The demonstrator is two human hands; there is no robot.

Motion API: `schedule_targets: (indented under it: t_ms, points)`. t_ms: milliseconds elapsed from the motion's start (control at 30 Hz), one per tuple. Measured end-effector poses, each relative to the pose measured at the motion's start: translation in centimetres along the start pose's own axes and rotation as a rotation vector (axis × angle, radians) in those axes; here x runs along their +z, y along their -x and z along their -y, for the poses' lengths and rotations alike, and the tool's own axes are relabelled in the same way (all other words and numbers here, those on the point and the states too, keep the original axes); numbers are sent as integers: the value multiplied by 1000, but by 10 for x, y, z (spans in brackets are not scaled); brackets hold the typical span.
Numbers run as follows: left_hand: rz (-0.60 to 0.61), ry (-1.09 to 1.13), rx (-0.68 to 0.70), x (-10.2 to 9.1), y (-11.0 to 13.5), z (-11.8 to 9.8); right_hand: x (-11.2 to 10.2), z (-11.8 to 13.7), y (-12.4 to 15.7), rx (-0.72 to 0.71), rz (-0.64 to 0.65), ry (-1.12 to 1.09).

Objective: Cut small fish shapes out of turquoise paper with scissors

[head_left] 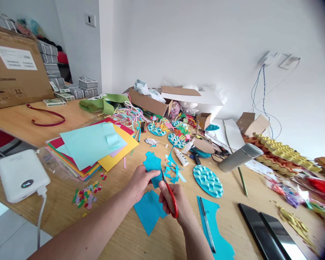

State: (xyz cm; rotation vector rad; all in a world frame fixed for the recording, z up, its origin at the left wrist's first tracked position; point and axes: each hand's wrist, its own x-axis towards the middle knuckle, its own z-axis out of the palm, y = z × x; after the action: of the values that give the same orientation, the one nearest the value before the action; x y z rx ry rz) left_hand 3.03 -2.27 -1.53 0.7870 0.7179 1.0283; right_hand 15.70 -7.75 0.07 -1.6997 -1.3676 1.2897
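My left hand [139, 182] pinches a blue paper piece [152, 164] and holds it up over the wooden table [119, 224]. My right hand [176, 202] grips red-handled scissors [171, 196], whose blades meet the lower right edge of that paper. Under my hands lies a larger blue paper sheet [148, 211]. Small blue offcuts [173, 169] are scattered just beyond the scissors.
A stack of coloured paper [92, 148] lies to the left, a white power bank [21, 175] at the near left edge. A blue wave disc [208, 180], a glue bottle [181, 157], a grey bottle [239, 157], a blue strip with a pen [209, 224] and dark tablets [262, 231] are on the right.
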Motion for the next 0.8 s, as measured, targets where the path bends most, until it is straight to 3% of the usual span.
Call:
schedule_targets:
  t_ms: [800]
  points:
    - [56, -55, -27, -3, -1, -4, -5, 1, 1, -3, 12, 33]
